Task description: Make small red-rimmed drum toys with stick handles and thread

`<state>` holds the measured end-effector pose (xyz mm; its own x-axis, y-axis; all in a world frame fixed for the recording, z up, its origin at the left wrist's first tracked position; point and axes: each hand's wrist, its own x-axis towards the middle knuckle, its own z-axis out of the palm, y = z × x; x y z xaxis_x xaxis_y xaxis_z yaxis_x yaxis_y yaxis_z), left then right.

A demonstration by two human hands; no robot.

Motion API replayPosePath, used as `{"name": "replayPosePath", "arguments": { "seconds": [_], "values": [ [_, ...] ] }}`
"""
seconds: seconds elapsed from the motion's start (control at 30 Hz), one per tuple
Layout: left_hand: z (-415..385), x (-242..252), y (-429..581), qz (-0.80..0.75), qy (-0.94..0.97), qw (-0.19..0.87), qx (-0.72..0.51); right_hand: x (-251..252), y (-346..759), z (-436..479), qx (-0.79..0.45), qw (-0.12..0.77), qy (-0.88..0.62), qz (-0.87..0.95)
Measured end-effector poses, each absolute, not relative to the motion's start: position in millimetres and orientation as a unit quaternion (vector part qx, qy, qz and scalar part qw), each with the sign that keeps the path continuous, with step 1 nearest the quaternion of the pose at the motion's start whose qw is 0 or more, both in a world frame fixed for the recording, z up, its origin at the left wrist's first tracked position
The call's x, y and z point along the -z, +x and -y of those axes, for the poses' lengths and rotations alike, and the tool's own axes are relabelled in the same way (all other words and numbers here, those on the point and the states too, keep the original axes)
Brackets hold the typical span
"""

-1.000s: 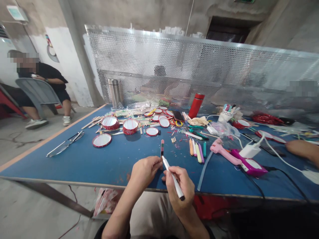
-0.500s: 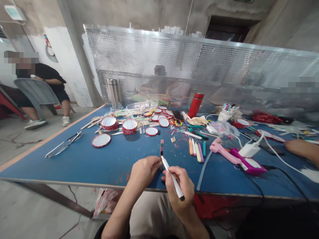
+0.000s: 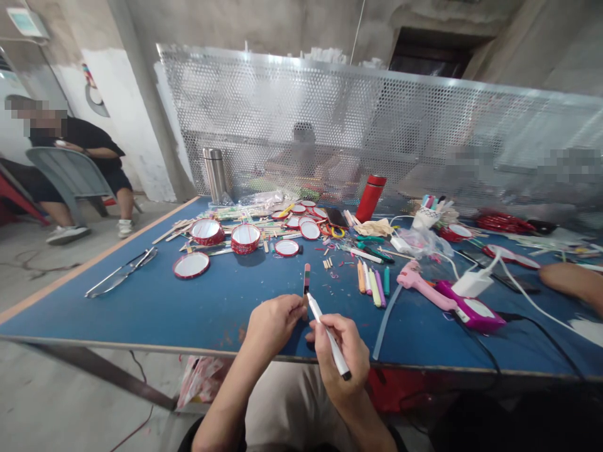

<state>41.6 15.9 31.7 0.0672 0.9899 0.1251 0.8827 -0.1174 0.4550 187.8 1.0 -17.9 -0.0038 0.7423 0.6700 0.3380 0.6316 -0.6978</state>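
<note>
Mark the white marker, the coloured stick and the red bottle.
white marker (image 3: 317,311), head view, barrel just behind the tip
coloured stick (image 3: 306,276), head view, painted upper end
red bottle (image 3: 370,201), head view, middle of the body

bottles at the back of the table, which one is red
The bottle right of centre, with a red cap; the steel flask further left is bare silver.

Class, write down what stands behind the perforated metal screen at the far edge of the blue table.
Through the metal screen a person's dark head and blurred colourful shapes show; the mesh hides all finer detail.
</note>
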Motion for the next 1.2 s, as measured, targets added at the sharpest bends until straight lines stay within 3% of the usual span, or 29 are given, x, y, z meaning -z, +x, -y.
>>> {"name": "replayPosePath", "arguments": {
  "seconds": [1.2],
  "values": [
    [-16.3,-30.6,41.7,-0.650,0.716,0.142,-0.211,13.2,185.7,-1.2,-0.178,0.602,-0.383,0.678]
  ]
}}
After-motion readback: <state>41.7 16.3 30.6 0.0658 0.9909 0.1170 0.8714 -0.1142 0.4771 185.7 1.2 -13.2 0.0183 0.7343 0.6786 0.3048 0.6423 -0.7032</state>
